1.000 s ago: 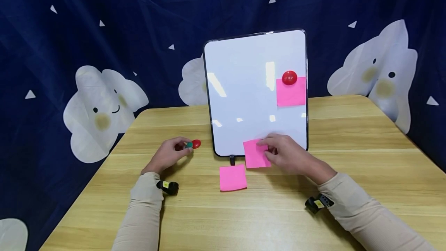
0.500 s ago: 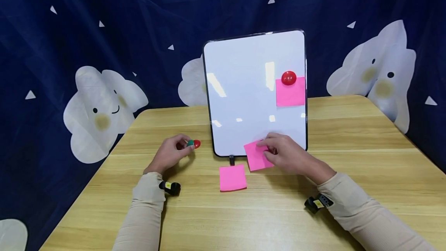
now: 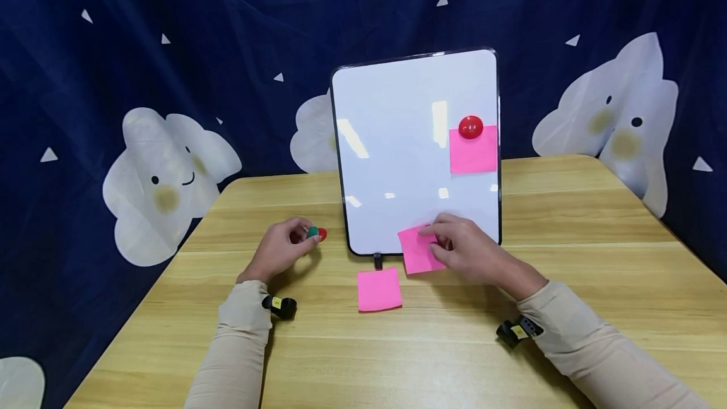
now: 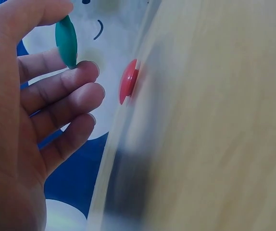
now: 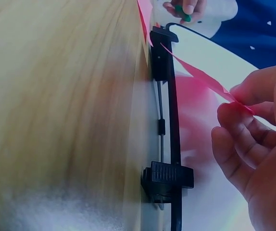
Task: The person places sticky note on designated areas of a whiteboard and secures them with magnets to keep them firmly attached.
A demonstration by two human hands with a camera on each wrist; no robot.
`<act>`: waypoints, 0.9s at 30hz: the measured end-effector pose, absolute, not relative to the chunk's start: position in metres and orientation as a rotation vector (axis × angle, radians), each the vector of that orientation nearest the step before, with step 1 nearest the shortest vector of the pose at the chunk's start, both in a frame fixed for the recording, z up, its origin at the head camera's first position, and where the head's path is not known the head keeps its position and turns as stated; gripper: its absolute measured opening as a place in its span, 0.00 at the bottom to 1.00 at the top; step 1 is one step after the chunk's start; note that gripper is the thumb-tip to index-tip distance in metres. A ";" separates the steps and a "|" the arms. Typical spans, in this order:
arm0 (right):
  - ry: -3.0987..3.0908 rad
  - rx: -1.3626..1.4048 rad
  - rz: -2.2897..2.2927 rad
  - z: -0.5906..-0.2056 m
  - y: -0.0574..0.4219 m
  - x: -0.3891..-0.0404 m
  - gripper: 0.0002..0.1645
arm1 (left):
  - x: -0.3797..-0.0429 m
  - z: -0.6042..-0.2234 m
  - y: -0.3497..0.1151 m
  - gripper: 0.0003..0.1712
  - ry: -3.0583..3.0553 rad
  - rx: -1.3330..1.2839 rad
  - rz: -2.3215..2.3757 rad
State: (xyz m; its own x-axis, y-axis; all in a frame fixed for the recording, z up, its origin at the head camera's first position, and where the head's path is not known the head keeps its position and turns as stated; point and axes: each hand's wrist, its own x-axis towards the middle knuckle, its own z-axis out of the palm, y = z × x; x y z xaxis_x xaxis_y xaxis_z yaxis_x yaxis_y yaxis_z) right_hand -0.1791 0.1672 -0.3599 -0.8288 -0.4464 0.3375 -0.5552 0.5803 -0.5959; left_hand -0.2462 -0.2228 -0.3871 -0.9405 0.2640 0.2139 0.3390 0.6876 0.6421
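Observation:
My left hand [image 3: 281, 248] pinches a round green magnet [image 4: 67, 42] between thumb and fingertips, held above the table. A red magnet [image 4: 129, 82] lies on the wood just beyond it. My right hand [image 3: 468, 248] pinches a pink sticky note [image 3: 419, 251] by its edge, in front of the lower part of the whiteboard [image 3: 392, 144]; the right wrist view shows the note [image 5: 203, 77] edge-on, with its pink reflection in the board. Higher on the board's right side, another pink note [image 3: 473, 156] hangs under a red magnet [image 3: 471, 127].
One more pink note [image 3: 379, 290] lies on the table [image 3: 341, 365] before the board. Black feet [image 5: 164, 180] with a thin metal rod hold up the board's lower edge. A dark blue curtain [image 3: 255, 17] with white clouds hangs behind the table.
My left hand has shifted slightly right with the green magnet, which now overlaps more of the red one. The note in my right hand has tilted a little, its lower edge dipping and rising again.

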 end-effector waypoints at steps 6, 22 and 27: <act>-2.644 0.861 1.083 -0.359 0.168 -0.179 0.20 | -0.246 -0.387 -0.222 0.19 -2.776 -0.513 -1.073; -2.630 0.846 1.085 -0.356 0.169 -0.179 0.22 | -0.249 -0.389 -0.212 0.17 -2.630 -0.596 -1.002; -2.614 0.852 1.076 -0.356 0.170 -0.179 0.22 | -0.248 -0.389 -0.210 0.16 -2.615 -0.604 -0.970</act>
State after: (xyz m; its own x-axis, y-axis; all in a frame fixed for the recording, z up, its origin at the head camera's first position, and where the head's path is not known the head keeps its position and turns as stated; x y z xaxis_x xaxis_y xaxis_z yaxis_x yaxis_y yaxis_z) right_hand -0.1793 0.1700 -0.3564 -0.8171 -0.4380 0.3748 -0.5749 0.5717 -0.5854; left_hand -0.2481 -0.2104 -0.3891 -0.8710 0.2833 0.4013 0.4765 0.6858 0.5501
